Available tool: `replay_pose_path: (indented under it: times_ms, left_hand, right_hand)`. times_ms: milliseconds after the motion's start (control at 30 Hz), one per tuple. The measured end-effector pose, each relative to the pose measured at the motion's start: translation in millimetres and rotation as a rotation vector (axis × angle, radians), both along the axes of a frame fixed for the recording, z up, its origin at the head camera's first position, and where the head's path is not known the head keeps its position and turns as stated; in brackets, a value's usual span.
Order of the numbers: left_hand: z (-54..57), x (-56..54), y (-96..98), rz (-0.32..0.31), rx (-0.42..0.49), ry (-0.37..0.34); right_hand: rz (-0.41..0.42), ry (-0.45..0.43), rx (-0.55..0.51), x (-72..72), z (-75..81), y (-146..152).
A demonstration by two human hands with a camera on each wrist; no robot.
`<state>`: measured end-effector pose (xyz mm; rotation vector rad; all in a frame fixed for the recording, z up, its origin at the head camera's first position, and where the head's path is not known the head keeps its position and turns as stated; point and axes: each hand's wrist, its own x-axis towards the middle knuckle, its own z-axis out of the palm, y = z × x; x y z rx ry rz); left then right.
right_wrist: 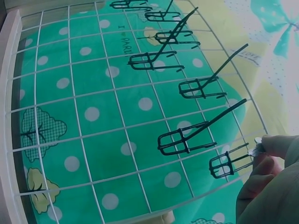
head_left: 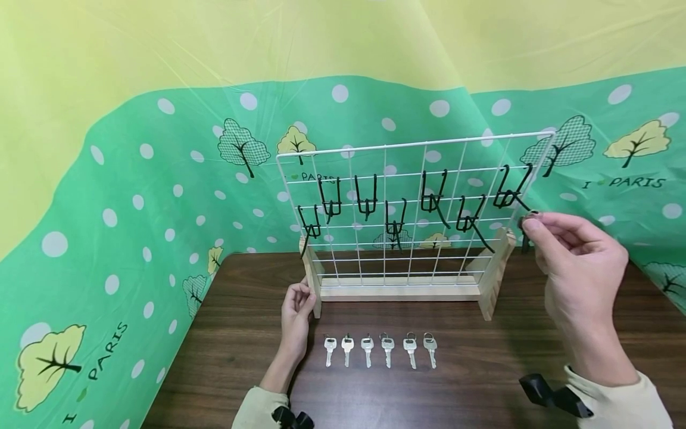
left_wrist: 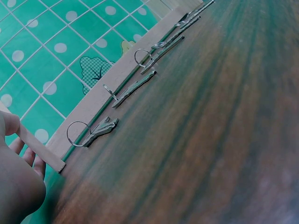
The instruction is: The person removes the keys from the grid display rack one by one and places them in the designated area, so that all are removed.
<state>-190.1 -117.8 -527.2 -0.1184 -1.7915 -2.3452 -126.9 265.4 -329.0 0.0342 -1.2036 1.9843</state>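
My left hand (head_left: 296,316) grips the left wooden leg (left_wrist: 44,151) of a white wire grid rack (head_left: 415,144), thumb on one side and fingers on the other. Several black double-prong hooks (head_left: 367,199) hang on the grid. At the rack's right end, my right hand (head_left: 584,268) pinches a small key (right_wrist: 256,147) between thumb and forefinger. This key is right at the prong tips of the end hook (right_wrist: 222,164); fingers hide most of it, and I cannot tell whether its ring is on the hook.
Several silver keys (head_left: 388,344) with rings lie in a row on the dark wooden table (head_left: 364,396), in front of the rack's wooden base (head_left: 399,292). A green and yellow printed cloth (head_left: 161,131) hangs behind and to the left.
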Motion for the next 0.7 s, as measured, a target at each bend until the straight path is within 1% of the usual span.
replay_pose_path:
  times_ms: [233, 567, 700]
  left_hand:
    - [-0.1, 0.1, -0.5, 0.005, -0.002, -0.004]
    - [0.5, 0.6, 0.0, 0.005, -0.001, -0.004]
    - [1.3, 0.9, 0.3, 0.003, -0.002, -0.005]
  right_hand:
    - [0.017, 0.011, 0.008, 1.3, -1.3, -0.1]
    - [0.055, 0.042, -0.025, 4.7, 0.2, -1.0]
    - [0.043, 0.02, -0.026, 8.1, -0.7, -1.1]
